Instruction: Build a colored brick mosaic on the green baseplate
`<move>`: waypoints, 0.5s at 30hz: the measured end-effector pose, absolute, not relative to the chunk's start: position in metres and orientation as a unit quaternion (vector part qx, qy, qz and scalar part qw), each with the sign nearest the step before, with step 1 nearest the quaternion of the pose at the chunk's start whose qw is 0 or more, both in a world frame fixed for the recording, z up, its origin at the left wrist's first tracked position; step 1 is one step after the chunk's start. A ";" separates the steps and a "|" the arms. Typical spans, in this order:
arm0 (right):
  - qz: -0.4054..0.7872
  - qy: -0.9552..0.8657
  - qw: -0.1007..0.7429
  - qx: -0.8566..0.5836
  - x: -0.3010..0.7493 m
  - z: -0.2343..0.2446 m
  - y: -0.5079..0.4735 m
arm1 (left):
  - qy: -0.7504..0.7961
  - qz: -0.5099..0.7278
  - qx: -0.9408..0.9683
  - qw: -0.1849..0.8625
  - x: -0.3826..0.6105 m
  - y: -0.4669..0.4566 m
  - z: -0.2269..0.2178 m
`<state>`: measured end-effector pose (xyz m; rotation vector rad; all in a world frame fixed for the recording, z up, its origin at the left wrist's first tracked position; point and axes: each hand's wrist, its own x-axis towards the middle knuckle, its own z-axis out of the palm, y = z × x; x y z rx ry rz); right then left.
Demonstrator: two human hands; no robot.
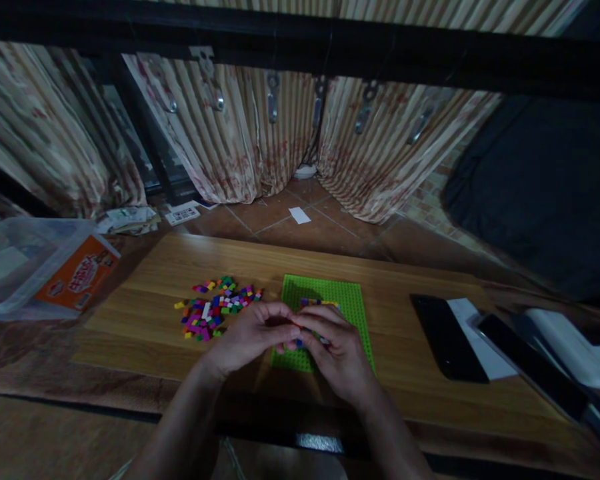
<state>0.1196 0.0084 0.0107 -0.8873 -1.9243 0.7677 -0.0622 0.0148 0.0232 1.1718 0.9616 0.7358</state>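
My left hand (260,331) and my right hand (336,339) meet over a green studded baseplate (353,300), fingertips pinched together. A speck of red shows between the fingers, too small and covered to name. Under and behind the fingers, several coloured toy bricks (325,303) sit on the baseplate in a row, yellow and blue among them; my hands hide the rest. Left of my left hand lies a loose pile of small multicoloured bricks (213,310) on the wooden board (145,313).
A black phone-like slab (447,339) and a white sheet (480,337) lie at the right, beside a second dark, long device (533,363). A clear plastic bin (10,293) with an orange label stands at the far left. Metal hooks (273,100) hang from a dark bar ahead.
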 end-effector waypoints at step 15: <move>0.282 -0.588 0.511 -0.560 0.161 0.001 0.009 | 0.502 0.377 0.477 0.615 -0.050 0.025 0.004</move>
